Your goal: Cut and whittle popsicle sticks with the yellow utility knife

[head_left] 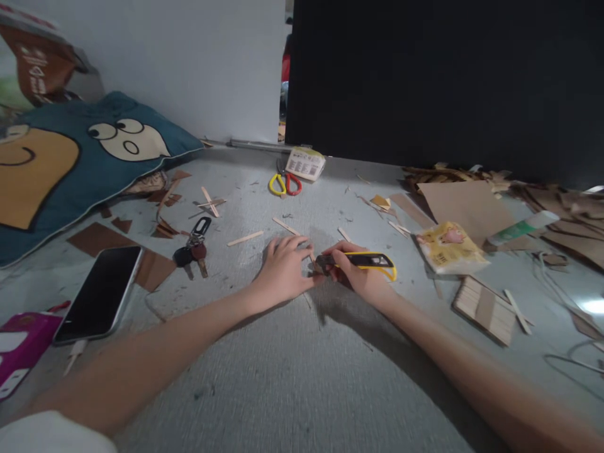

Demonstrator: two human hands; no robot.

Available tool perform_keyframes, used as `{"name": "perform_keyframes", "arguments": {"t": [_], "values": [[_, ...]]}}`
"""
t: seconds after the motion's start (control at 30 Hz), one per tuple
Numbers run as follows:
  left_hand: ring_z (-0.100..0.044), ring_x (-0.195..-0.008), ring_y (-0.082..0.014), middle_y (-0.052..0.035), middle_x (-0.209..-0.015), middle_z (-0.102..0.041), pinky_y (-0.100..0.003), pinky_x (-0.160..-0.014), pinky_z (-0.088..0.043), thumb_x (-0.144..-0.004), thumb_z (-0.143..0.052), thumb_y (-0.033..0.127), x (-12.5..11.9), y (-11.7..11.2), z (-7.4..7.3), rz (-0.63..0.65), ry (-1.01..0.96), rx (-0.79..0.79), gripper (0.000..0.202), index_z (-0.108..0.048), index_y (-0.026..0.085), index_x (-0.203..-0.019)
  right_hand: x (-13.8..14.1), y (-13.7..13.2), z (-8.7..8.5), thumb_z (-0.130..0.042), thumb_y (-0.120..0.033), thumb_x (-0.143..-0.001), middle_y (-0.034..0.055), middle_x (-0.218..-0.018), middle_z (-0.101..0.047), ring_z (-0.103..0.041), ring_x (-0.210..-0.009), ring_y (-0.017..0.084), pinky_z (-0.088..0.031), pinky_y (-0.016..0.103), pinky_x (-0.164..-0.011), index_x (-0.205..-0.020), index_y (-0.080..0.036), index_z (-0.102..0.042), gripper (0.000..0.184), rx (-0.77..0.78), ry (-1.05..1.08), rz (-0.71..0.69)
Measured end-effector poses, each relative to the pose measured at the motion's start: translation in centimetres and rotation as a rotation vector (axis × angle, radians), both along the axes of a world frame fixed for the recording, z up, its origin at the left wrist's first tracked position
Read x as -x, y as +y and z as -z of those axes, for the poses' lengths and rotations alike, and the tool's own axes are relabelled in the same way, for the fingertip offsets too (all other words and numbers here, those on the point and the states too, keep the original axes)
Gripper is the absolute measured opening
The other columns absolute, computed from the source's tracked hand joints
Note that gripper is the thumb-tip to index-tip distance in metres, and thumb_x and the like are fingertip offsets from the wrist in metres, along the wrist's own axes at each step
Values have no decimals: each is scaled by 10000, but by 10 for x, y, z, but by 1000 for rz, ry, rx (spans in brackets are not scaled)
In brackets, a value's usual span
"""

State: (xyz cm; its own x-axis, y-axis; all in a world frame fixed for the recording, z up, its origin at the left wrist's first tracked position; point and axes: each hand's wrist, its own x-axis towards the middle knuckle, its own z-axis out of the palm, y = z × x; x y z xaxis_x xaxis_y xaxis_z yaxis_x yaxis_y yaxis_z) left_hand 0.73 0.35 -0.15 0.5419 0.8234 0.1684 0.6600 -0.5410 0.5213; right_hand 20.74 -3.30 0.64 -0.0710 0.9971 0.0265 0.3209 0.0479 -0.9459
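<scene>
My right hand (361, 280) grips the utility knife (372, 259), which lies crosswise with its blade pointing frame-left; my left hand (283, 270) is flat, pinning a stick (312, 258).

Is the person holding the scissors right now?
No, the scissors lie untouched farther back, while the right hand grips a yellow utility knife.

Glossy yellow-and-black plastic utility knife (361, 260) with a dull metal tip, on rough, matt grey carpet (292, 377) amid pale bare-wood craft sticks (245, 238), matt brown cardboard scraps (467, 204), a glass-smooth black phone (101, 290) and a soft cloth cushion (70, 170).
</scene>
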Motion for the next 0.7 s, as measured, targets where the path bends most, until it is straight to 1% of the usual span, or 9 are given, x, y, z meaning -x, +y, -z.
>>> {"name": "perform_keyframes", "arguments": {"t": [0.1, 0.27, 0.43, 0.57, 0.63, 0.7], "values": [[-456, -1478, -396, -121, -1537, -575, -662, -1272, -241, -854, -784, 487, -1, 0, 1, -10, 7, -12, 448, -762, 255, -1237, 1, 3, -2, -567, -521, -950, -13, -618, -653, -609, -543, 160, -463, 270, -516, -882, -242, -672, 306, 45, 83, 7], [-475, -1464, -393, -110, -1532, -584, -643, -1270, -247, -825, -812, 473, -1, 0, 1, -14, 26, -29, 459, -766, 263, -1231, -1, 6, -3, -589, -495, -931, 22, -734, -705, -664, -599, 174, -530, 295, -567, -891, -232, -680, 281, 115, 236, 10], [-474, -1471, -384, -127, -1534, -584, -641, -1258, -262, -836, -813, 495, -1, -1, -2, -14, 29, -16, 479, -757, 245, -1241, -3, 12, 4, -672, -446, -856, 64, -706, -720, -648, -563, 170, -539, 301, -564, -869, -174, -721, 276, 232, 430, 80], [-475, -1468, -383, -123, -1521, -593, -644, -1266, -244, -840, -816, 516, -1, -2, -4, -18, 19, -26, 486, -754, 253, -1244, -7, 16, 8, -679, -437, -849, 92, -708, -731, -660, -569, 175, -551, 310, -580, -823, -164, -714, 276, 278, 463, 78], [-474, -1467, -382, -119, -1519, -594, -635, -1265, -254, -841, -816, 517, -1, -2, -3, -17, 23, -31, 490, -751, 253, -1249, -7, 16, 7, -683, -444, -854, 99, -718, -738, -664, -570, 176, -549, 309, -574, -836, -161, -715, 286, 282, 458, 78], [-476, -1466, -380, -118, -1520, -592, -630, -1264, -259, -840, -816, 513, -1, -1, -2, -13, 28, -32, 492, -749, 252, -1252, -7, 15, 3, -691, -459, -861, 85, -725, -737, -666, -572, 171, -544, 301, -570, -873, -164, -715, 296, 258, 436, 67]]}}
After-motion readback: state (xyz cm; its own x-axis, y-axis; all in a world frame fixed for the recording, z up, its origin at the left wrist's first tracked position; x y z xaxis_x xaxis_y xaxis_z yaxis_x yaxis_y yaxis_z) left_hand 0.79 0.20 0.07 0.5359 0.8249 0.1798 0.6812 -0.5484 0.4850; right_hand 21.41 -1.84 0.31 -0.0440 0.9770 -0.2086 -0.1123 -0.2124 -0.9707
